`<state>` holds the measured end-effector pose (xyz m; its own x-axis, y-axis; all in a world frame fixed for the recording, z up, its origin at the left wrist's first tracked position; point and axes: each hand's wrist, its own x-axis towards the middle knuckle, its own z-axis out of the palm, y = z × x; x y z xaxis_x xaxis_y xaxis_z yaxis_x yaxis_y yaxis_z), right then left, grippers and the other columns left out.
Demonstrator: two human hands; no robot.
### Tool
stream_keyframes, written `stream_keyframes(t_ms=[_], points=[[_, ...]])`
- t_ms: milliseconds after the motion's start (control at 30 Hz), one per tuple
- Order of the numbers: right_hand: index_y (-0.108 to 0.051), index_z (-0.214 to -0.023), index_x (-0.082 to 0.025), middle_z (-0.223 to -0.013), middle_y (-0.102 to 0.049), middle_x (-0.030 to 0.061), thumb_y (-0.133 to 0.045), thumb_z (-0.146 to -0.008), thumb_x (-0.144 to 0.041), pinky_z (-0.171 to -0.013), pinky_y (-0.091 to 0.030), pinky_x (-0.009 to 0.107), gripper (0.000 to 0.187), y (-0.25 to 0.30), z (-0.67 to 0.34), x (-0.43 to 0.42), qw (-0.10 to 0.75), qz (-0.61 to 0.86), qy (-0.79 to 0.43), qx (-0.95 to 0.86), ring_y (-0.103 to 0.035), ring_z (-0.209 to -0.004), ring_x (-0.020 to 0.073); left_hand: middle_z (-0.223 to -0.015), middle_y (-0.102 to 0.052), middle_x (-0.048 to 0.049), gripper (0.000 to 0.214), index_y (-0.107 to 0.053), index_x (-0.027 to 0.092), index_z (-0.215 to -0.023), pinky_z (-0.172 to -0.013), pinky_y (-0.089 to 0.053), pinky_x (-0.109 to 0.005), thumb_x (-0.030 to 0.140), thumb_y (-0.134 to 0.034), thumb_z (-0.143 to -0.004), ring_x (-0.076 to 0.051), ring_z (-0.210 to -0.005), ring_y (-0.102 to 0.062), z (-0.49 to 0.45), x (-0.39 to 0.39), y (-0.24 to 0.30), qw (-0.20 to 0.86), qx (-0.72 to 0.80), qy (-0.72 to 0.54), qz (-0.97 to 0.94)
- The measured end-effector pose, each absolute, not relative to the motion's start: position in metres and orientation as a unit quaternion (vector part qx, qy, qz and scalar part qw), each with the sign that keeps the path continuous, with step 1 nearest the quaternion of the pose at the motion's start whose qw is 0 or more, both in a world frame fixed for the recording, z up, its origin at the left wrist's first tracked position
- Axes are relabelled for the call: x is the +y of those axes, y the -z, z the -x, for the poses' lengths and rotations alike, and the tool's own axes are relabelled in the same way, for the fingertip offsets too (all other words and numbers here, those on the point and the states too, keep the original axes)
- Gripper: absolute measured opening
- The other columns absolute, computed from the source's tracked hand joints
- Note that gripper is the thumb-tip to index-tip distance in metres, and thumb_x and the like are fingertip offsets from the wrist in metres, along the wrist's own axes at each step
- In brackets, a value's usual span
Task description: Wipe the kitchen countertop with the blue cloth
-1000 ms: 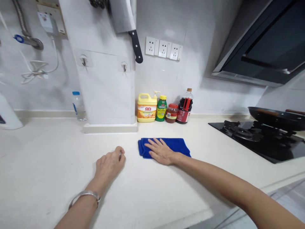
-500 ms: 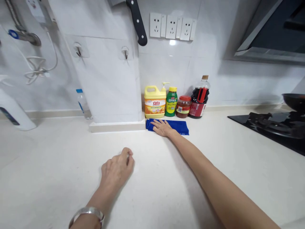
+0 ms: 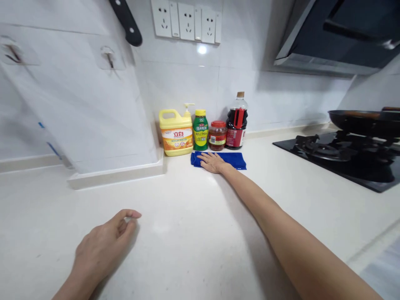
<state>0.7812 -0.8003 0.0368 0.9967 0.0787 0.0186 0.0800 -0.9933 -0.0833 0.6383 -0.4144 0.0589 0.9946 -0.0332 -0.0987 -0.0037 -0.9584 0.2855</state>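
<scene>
My right hand (image 3: 212,162) lies flat with its fingers spread on a folded blue cloth (image 3: 233,159), pressing it against the white countertop (image 3: 187,233). Just behind the cloth stand a green bottle with a yellow cap (image 3: 200,131), a red-lidded jar (image 3: 217,136) and a large bottle of dark sauce (image 3: 236,125). The yellow detergent jug (image 3: 177,135) is to the left of the cloth. My left hand (image 3: 104,243) rests over the counter at lower left, holding nothing, its fingers loosely bent and the thumb apart from the index finger.
To the right is a black gas stove (image 3: 340,156) with a wok (image 3: 362,121) on it, under a range hood (image 3: 337,37). A tiled pillar (image 3: 87,108) juts out at left. Above are a knife handle (image 3: 126,21) and wall sockets (image 3: 186,21).
The view has turned right. My right hand has slid the cloth rightward along the bottles, away from the front of the jug. My left hand's index finger and thumb have parted more.
</scene>
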Motion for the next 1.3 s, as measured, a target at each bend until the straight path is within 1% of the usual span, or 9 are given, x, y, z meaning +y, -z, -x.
stream_keyframes(t_ms=[100, 267, 400, 600, 733, 933, 1033, 1167, 1300], points=[[-0.022, -0.164, -0.031, -0.171, -0.016, -0.0001, -0.02, -0.104, -0.054, -0.127, -0.012, 0.055, 0.064, -0.035, -0.772, -0.84, 0.042, 0.999, 0.009, 0.002, -0.014, -0.157, 0.0304, -0.069, -0.062, 0.0025, 0.047, -0.06, 0.038, -0.115, -0.071, -0.042, -0.036, 0.048, -0.022, -0.089, -0.027, -0.077, -0.064, -0.642, -0.414, -0.059, 0.13, 0.003, 0.056, -0.99], [-0.024, -0.163, -0.03, -0.171, -0.018, 0.0004, -0.022, -0.104, -0.052, -0.127, -0.011, 0.054, 0.063, -0.03, -0.75, -0.896, 0.036, 0.997, 0.013, 0.06, -0.015, -0.157, 0.0308, -0.071, -0.062, 0.0033, 0.053, -0.058, 0.04, -0.117, -0.075, -0.043, -0.036, 0.053, -0.013, -0.091, -0.027, -0.079, -0.064, -0.645, -0.412, -0.057, 0.112, 0.004, 0.057, -0.992], [-0.022, -0.164, -0.028, -0.171, -0.017, 0.0017, -0.021, -0.104, -0.05, -0.127, -0.013, 0.053, 0.064, -0.026, -0.722, -0.932, 0.028, 0.993, 0.017, 0.113, -0.017, -0.156, 0.0308, -0.074, -0.064, 0.0038, 0.051, -0.056, 0.04, -0.12, -0.075, -0.042, -0.035, 0.051, -0.014, -0.093, -0.026, -0.081, -0.064, -0.648, -0.409, -0.055, 0.11, -0.002, 0.061, -0.992], [-0.023, -0.164, -0.028, -0.171, -0.02, 0.0035, -0.019, -0.104, -0.049, -0.125, -0.018, 0.053, 0.063, -0.024, -0.665, -0.964, 0.012, 0.984, 0.019, 0.174, -0.02, -0.156, 0.0319, -0.089, -0.071, 0.0047, 0.046, -0.057, 0.039, -0.122, -0.075, -0.041, -0.035, 0.046, -0.019, -0.096, -0.026, -0.088, -0.064, -0.65, -0.41, -0.056, 0.123, -0.017, 0.055, -0.991], [-0.025, -0.163, -0.027, -0.17, -0.021, 0.0045, -0.019, -0.105, -0.049, -0.125, -0.02, 0.055, 0.063, -0.022, -0.625, -0.965, 0.003, 0.983, 0.028, 0.179, -0.021, -0.155, 0.0327, -0.096, -0.074, 0.0047, 0.04, -0.06, 0.037, -0.12, -0.075, -0.039, -0.033, 0.041, -0.029, -0.095, -0.026, -0.091, -0.064, -0.646, -0.413, -0.061, 0.149, -0.029, 0.038, -0.988], [-0.026, -0.163, -0.026, -0.17, -0.022, 0.0027, -0.019, -0.106, -0.047, -0.126, -0.02, 0.051, 0.061, -0.024, -0.558, -0.95, -0.013, 0.991, 0.031, 0.13, -0.021, -0.156, 0.0292, -0.101, -0.073, -0.0006, 0.04, -0.063, 0.033, -0.119, -0.076, -0.037, -0.032, 0.039, -0.032, -0.094, -0.027, -0.096, -0.062, -0.639, -0.415, -0.065, 0.158, -0.051, 0.013, -0.986], [-0.027, -0.162, -0.027, -0.169, -0.023, 0.0016, -0.02, -0.107, -0.045, -0.127, -0.02, 0.048, 0.059, -0.024, -0.526, -0.938, -0.02, 0.995, 0.026, 0.093, -0.021, -0.156, 0.0257, -0.103, -0.072, -0.0037, 0.042, -0.062, 0.032, -0.12, -0.078, -0.037, -0.034, 0.038, -0.031, -0.093, -0.03, -0.098, -0.062, -0.633, -0.417, -0.067, 0.153, -0.058, 0.002, -0.987], [-0.028, -0.162, -0.03, -0.169, -0.023, 0.002, -0.02, -0.107, -0.047, -0.128, -0.017, 0.052, 0.058, -0.024, -0.488, -0.916, -0.002, 0.999, 0.032, 0.029, -0.017, -0.157, 0.025, -0.107, -0.07, -0.0079, 0.045, -0.061, 0.029, -0.12, -0.082, -0.039, -0.038, 0.036, -0.026, -0.093, -0.032, -0.099, -0.062, -0.624, -0.42, -0.071, 0.158, -0.068, -0.008, -0.985], [-0.025, -0.163, -0.032, -0.17, -0.018, 0.0, -0.02, -0.107, -0.051, -0.129, -0.012, 0.054, 0.059, -0.027, -0.454, -0.878, 0.011, 0.999, 0.015, -0.028, -0.012, -0.158, 0.0246, -0.106, -0.069, -0.0082, 0.047, -0.062, 0.028, -0.119, -0.087, -0.042, -0.04, 0.034, -0.022, -0.095, -0.031, -0.101, -0.062, -0.62, -0.422, -0.073, 0.157, -0.078, -0.016, -0.984]])
